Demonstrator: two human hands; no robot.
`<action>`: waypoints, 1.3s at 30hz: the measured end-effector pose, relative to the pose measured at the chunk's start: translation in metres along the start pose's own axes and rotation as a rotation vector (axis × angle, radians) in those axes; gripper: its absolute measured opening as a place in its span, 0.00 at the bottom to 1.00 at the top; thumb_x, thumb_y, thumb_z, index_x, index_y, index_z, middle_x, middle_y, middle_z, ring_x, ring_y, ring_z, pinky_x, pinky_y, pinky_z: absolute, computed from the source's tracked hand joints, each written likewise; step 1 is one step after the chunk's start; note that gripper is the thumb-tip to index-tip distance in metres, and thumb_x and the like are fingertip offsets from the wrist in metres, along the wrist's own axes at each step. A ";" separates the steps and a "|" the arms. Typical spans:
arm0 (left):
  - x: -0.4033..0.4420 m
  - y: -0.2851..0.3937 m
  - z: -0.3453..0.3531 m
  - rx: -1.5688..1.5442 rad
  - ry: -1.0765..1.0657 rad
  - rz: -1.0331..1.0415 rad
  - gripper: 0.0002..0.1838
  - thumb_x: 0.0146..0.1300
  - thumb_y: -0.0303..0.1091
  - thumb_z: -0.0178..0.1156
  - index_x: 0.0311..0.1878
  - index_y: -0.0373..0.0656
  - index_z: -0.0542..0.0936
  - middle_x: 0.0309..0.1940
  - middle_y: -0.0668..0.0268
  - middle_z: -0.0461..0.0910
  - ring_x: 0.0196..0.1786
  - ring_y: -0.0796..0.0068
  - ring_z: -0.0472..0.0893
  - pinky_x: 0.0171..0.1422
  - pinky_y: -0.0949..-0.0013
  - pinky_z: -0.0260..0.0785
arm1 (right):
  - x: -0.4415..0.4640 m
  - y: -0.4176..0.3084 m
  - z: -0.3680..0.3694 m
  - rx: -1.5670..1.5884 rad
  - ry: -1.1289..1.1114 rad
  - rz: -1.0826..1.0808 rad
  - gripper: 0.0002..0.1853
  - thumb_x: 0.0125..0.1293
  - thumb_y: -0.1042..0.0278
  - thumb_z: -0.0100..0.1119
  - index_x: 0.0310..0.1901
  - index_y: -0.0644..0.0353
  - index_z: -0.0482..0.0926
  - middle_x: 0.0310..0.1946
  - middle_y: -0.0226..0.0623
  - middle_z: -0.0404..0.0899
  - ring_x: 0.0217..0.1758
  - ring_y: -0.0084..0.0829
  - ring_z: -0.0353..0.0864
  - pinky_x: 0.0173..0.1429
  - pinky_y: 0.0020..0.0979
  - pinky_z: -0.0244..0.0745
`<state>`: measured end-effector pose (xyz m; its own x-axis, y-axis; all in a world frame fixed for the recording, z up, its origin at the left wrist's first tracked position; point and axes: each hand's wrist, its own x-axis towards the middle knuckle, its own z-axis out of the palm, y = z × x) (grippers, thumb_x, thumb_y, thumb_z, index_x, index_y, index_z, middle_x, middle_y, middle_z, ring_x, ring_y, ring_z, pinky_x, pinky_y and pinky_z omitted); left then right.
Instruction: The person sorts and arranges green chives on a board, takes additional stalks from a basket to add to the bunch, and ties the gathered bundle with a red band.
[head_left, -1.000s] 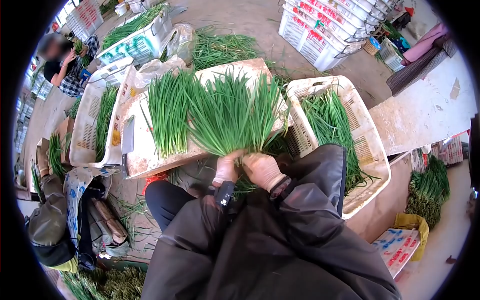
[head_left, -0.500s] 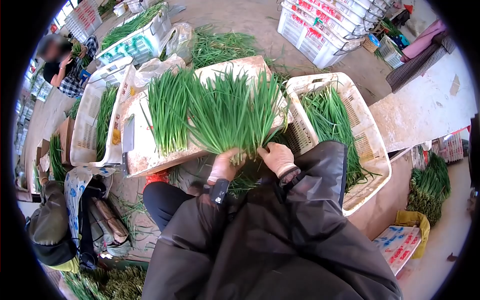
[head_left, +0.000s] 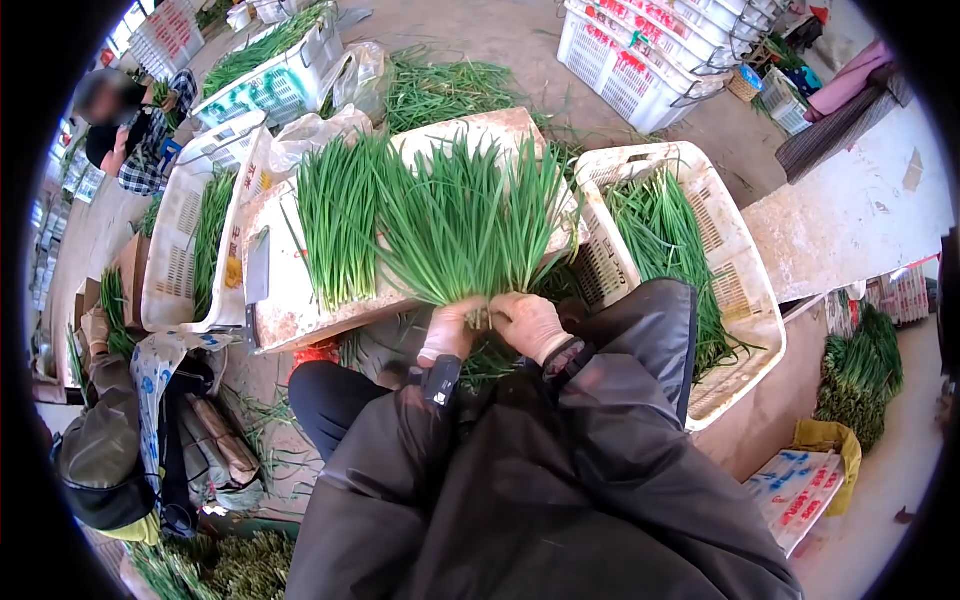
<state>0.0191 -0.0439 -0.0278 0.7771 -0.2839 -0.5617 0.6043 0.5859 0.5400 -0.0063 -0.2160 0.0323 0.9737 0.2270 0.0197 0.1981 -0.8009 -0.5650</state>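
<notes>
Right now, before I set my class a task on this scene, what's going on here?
A seated person's left hand grips the lower ends of a bunch of long green leaves, while the right hand has its fingers at the ends close by. The leaves fan out over a board. A second bunch lies on its left part, with a knife at the left edge. The crate on the right holds more greens.

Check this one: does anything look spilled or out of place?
Yes: loose green stalks lie in a messy heap on the floor beyond the board, unlike the neatly aligned bunch on it. More scraps are scattered on the floor beside the person's left knee.
</notes>
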 end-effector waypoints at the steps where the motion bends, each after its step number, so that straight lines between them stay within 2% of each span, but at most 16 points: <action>1: 0.001 0.000 0.000 -0.003 -0.012 -0.001 0.16 0.64 0.27 0.69 0.54 0.41 0.83 0.49 0.62 0.85 0.46 0.63 0.84 0.56 0.56 0.77 | -0.002 -0.003 -0.005 0.007 -0.017 -0.031 0.07 0.63 0.60 0.66 0.40 0.50 0.85 0.39 0.42 0.88 0.42 0.51 0.87 0.46 0.47 0.82; 2: 0.000 -0.001 0.001 -0.008 0.025 -0.014 0.16 0.64 0.27 0.69 0.55 0.40 0.83 0.49 0.61 0.86 0.47 0.62 0.84 0.57 0.56 0.77 | -0.004 -0.006 -0.010 0.014 -0.032 -0.062 0.07 0.63 0.60 0.66 0.39 0.49 0.86 0.39 0.42 0.88 0.42 0.50 0.87 0.45 0.47 0.82; 5: -0.011 0.007 0.013 -0.021 0.066 -0.024 0.17 0.64 0.28 0.68 0.56 0.38 0.83 0.48 0.59 0.86 0.49 0.58 0.83 0.59 0.54 0.76 | -0.009 -0.008 -0.025 0.075 -0.435 -0.203 0.08 0.62 0.59 0.66 0.39 0.51 0.87 0.36 0.43 0.88 0.41 0.48 0.87 0.45 0.44 0.82; 6: -0.010 0.006 0.012 -0.025 0.031 -0.011 0.18 0.64 0.28 0.68 0.56 0.38 0.83 0.48 0.58 0.86 0.50 0.57 0.83 0.60 0.53 0.76 | -0.009 -0.012 -0.032 0.297 -0.536 -0.278 0.11 0.62 0.57 0.66 0.40 0.54 0.88 0.34 0.42 0.88 0.40 0.46 0.88 0.46 0.42 0.82; 7: -0.007 0.005 0.008 -0.030 -0.004 0.003 0.18 0.64 0.29 0.68 0.57 0.38 0.83 0.49 0.58 0.86 0.50 0.56 0.83 0.61 0.53 0.76 | -0.008 -0.029 -0.046 0.441 -0.825 -0.091 0.14 0.60 0.58 0.63 0.40 0.58 0.89 0.36 0.42 0.89 0.42 0.46 0.89 0.48 0.46 0.81; 9: -0.024 0.021 0.023 0.256 0.175 0.040 0.14 0.62 0.28 0.69 0.51 0.39 0.84 0.46 0.61 0.86 0.46 0.61 0.83 0.54 0.60 0.77 | -0.018 -0.028 -0.028 0.147 -0.934 -0.124 0.15 0.59 0.60 0.63 0.43 0.58 0.90 0.39 0.44 0.90 0.43 0.47 0.89 0.49 0.46 0.81; 11: -0.005 0.014 0.002 0.162 0.140 -0.032 0.10 0.62 0.28 0.70 0.46 0.41 0.84 0.41 0.66 0.85 0.41 0.68 0.83 0.49 0.66 0.76 | -0.041 -0.001 0.024 -0.271 -0.966 -0.029 0.15 0.59 0.58 0.64 0.43 0.57 0.91 0.40 0.45 0.90 0.42 0.46 0.89 0.49 0.49 0.82; 15: -0.008 0.020 0.002 -0.027 0.082 -0.025 0.08 0.61 0.28 0.70 0.43 0.42 0.84 0.37 0.68 0.84 0.38 0.72 0.82 0.47 0.67 0.75 | -0.070 0.008 0.055 -0.361 -1.057 -0.024 0.15 0.62 0.58 0.62 0.41 0.59 0.91 0.41 0.44 0.90 0.44 0.45 0.90 0.49 0.49 0.83; 17: -0.011 0.023 0.002 -0.062 0.086 -0.033 0.09 0.61 0.28 0.70 0.44 0.41 0.84 0.36 0.68 0.84 0.38 0.70 0.82 0.48 0.66 0.75 | -0.069 0.013 0.060 -0.396 -1.012 -0.011 0.15 0.64 0.57 0.62 0.39 0.60 0.90 0.41 0.44 0.90 0.45 0.45 0.90 0.48 0.50 0.83; 19: -0.007 0.020 -0.006 0.073 0.124 -0.004 0.09 0.61 0.27 0.70 0.44 0.40 0.84 0.36 0.66 0.84 0.39 0.70 0.84 0.45 0.65 0.77 | -0.054 0.006 0.037 -0.423 -0.869 0.100 0.16 0.65 0.57 0.61 0.38 0.61 0.90 0.42 0.43 0.90 0.46 0.45 0.91 0.48 0.50 0.83; 21: -0.008 0.015 -0.003 0.226 0.208 0.045 0.09 0.61 0.27 0.69 0.44 0.39 0.84 0.38 0.65 0.85 0.40 0.69 0.84 0.43 0.64 0.78 | -0.029 0.002 -0.001 -0.378 -0.560 0.285 0.13 0.66 0.57 0.62 0.37 0.58 0.90 0.36 0.47 0.89 0.45 0.49 0.89 0.47 0.49 0.83; 25: -0.006 0.004 0.001 0.269 0.241 0.060 0.09 0.60 0.26 0.68 0.44 0.38 0.85 0.40 0.63 0.86 0.40 0.66 0.85 0.43 0.63 0.79 | -0.008 0.023 -0.027 -0.068 0.176 0.278 0.12 0.69 0.54 0.61 0.40 0.53 0.86 0.39 0.44 0.88 0.44 0.51 0.87 0.47 0.50 0.81; 26: -0.005 0.002 0.004 0.258 0.231 0.056 0.10 0.61 0.26 0.67 0.46 0.38 0.85 0.41 0.63 0.86 0.42 0.64 0.85 0.45 0.59 0.81 | -0.004 0.031 -0.018 -0.030 0.219 0.219 0.14 0.68 0.51 0.63 0.43 0.53 0.84 0.40 0.43 0.88 0.45 0.50 0.87 0.47 0.49 0.81; 30: -0.007 -0.003 0.018 0.140 0.183 -0.012 0.15 0.66 0.27 0.64 0.55 0.38 0.82 0.48 0.60 0.85 0.48 0.60 0.85 0.53 0.50 0.82 | 0.000 0.013 0.003 -0.011 0.129 0.423 0.17 0.63 0.51 0.68 0.45 0.54 0.84 0.43 0.44 0.87 0.47 0.50 0.87 0.51 0.47 0.81; 33: -0.004 -0.007 0.018 0.119 0.157 -0.025 0.15 0.66 0.27 0.64 0.56 0.38 0.82 0.49 0.60 0.84 0.49 0.59 0.85 0.54 0.50 0.82 | 0.002 0.015 0.021 0.050 0.193 0.336 0.18 0.62 0.51 0.69 0.45 0.55 0.84 0.41 0.45 0.87 0.46 0.51 0.87 0.49 0.48 0.81; 39: -0.002 -0.007 0.026 0.169 0.040 0.063 0.20 0.65 0.30 0.72 0.59 0.40 0.82 0.52 0.64 0.85 0.49 0.67 0.84 0.52 0.58 0.79 | 0.005 0.003 0.015 0.050 0.184 0.209 0.14 0.62 0.56 0.67 0.37 0.58 0.79 0.37 0.44 0.87 0.42 0.51 0.87 0.44 0.47 0.81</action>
<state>0.0180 -0.0675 -0.0140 0.8085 -0.2182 -0.5466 0.5785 0.4649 0.6702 -0.0031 -0.2088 0.0188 0.9978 -0.0485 0.0456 -0.0104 -0.7903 -0.6126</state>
